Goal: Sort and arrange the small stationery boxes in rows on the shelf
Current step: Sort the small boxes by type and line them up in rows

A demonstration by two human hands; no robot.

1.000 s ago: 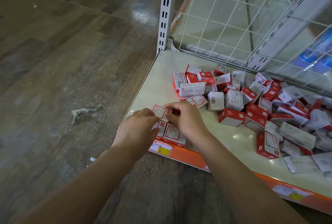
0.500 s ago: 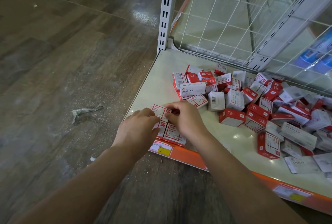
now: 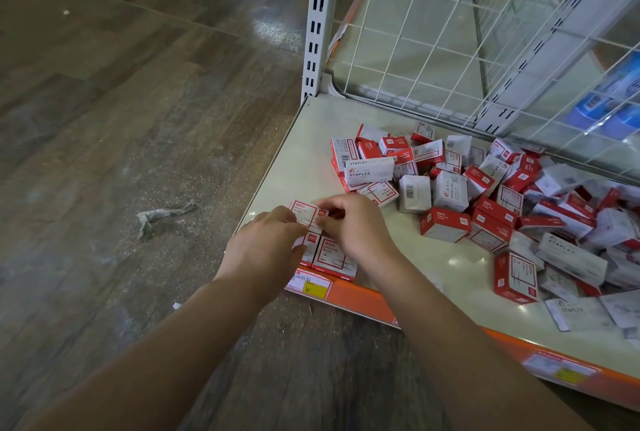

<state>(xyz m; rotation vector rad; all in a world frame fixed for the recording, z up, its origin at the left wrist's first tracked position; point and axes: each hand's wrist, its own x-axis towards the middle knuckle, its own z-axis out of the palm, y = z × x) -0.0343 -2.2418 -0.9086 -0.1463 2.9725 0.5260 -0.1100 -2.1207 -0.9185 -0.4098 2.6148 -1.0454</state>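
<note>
A heap of small red-and-white paper clip and staples boxes (image 3: 485, 195) lies across the cream shelf (image 3: 304, 153). At the shelf's front left corner a few red-and-white boxes lie flat side by side; one of them (image 3: 334, 254) shows beside my wrists. Behind them sits another flat box (image 3: 304, 212), which both hands hold. My left hand (image 3: 266, 250) curls over its left side, partly hiding the boxes below. My right hand (image 3: 353, 223) pinches its right edge with fingers bent.
A white wire grid (image 3: 485, 50) backs the shelf, with a slotted upright post (image 3: 317, 22) at its left corner. An orange price strip (image 3: 363, 299) with a yellow label runs along the front edge. Dark wood floor with a crumpled scrap (image 3: 162, 216) lies left.
Both hands stay on the same flat box at the front left corner, with only a slight shift of the fingers. The pile has not moved.
</note>
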